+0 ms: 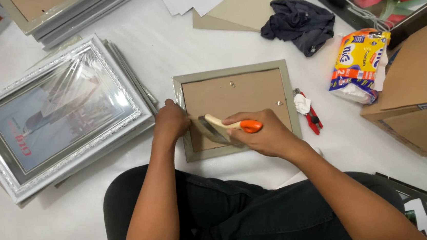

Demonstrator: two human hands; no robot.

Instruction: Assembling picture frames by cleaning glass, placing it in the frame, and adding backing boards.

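We press our left hand (pixel 171 122) flat on the face-down frame (pixel 237 110), at its near-left edge. Right hand (pixel 266 133) grips an orange-handled tool (pixel 227 126), tip between both hands. Risk: blade slips, gouging the backing board (pixel 237 100) or nicking left fingers.

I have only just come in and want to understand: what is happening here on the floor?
A person sits over a grey picture frame lying face down, brown backing up. The left hand presses on the frame's left edge. The right hand holds a tool with a wooden and orange handle against the backing board. Red pliers lie just right of the frame, and a stack of silver frames sits to the left.
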